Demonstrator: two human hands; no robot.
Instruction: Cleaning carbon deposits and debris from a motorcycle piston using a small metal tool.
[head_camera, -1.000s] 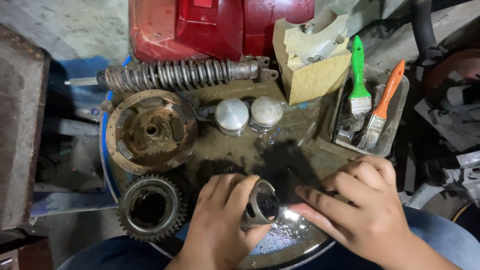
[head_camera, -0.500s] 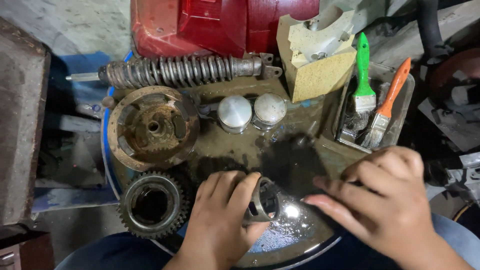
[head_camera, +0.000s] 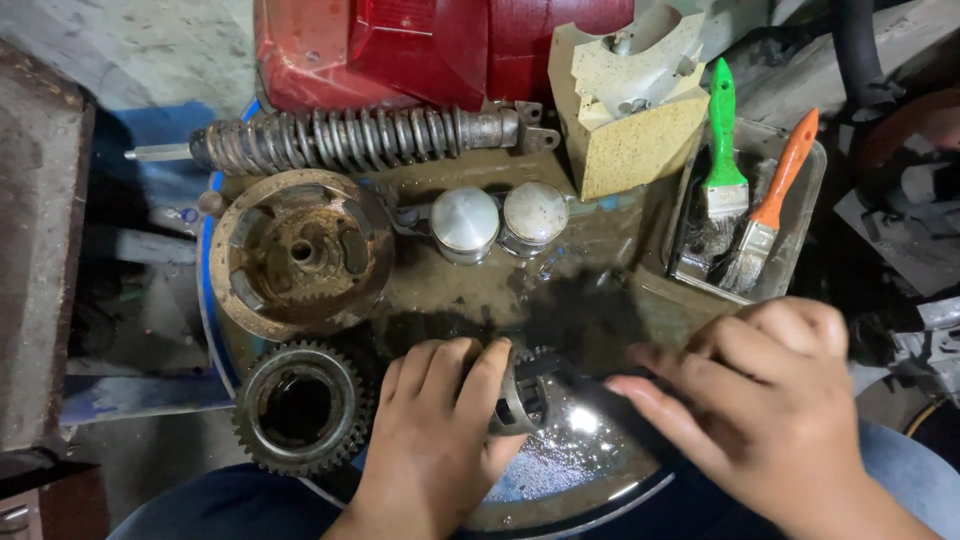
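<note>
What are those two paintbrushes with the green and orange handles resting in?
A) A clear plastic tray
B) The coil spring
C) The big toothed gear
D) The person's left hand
A: the green-handled brush and orange-handled brush both lie inside the clear plastic tray at the right.

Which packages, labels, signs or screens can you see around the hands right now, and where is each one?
No labels, signs or screens show.
Nearest thing to a package: clear rectangular plastic tray, upper right, holding a green-handled brush and an orange-handled brush.
Pale yellow speckled block-shaped box, top centre, beside the tray, open-topped with grey parts inside.
Left hand holds a small metal gear part; right hand is blurred beside it.
</note>
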